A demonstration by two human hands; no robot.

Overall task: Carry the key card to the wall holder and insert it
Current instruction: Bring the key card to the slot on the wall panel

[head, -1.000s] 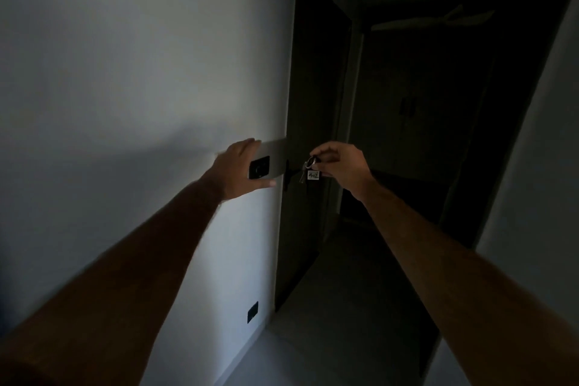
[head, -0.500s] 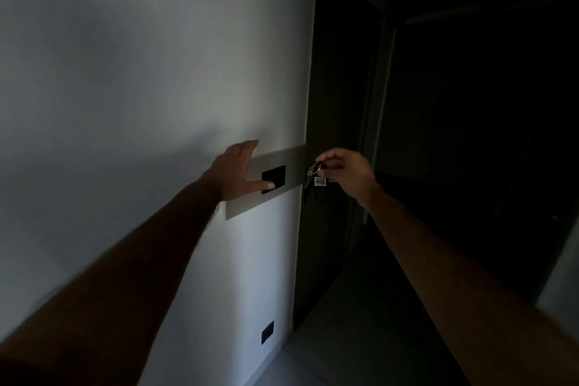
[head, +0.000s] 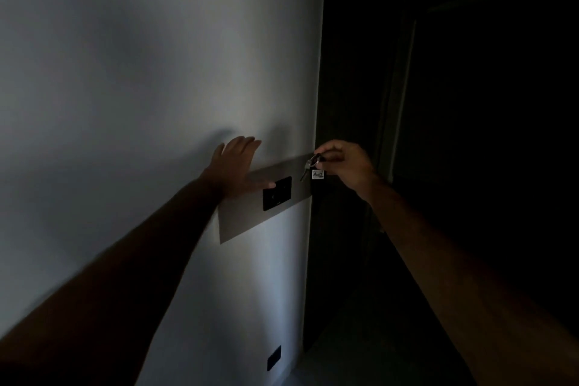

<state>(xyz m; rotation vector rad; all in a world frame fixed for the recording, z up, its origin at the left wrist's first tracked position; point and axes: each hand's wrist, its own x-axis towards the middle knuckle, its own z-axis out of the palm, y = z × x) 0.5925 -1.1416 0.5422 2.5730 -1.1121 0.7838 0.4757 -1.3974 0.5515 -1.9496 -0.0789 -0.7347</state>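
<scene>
In the dim light a black wall holder [head: 277, 193] sits on a grey plate [head: 244, 219] fixed to the white wall. My left hand [head: 235, 166] lies flat on the wall and the plate, fingers spread, thumb touching the holder's upper left corner. My right hand [head: 344, 163] pinches a key ring [head: 313, 163] with a key and a small white tag [head: 317, 174] hanging from it, just right of the holder, near the wall's edge. No separate card can be made out.
A dark door [head: 351, 135] stands immediately right of the wall's edge, with a dark corridor beyond. A black socket [head: 274, 357] sits low on the wall near the floor.
The view has moved closer to the wall. My left hand slid up and left off the holder, uncovering it. My right hand brought the keys nearer the plate.
</scene>
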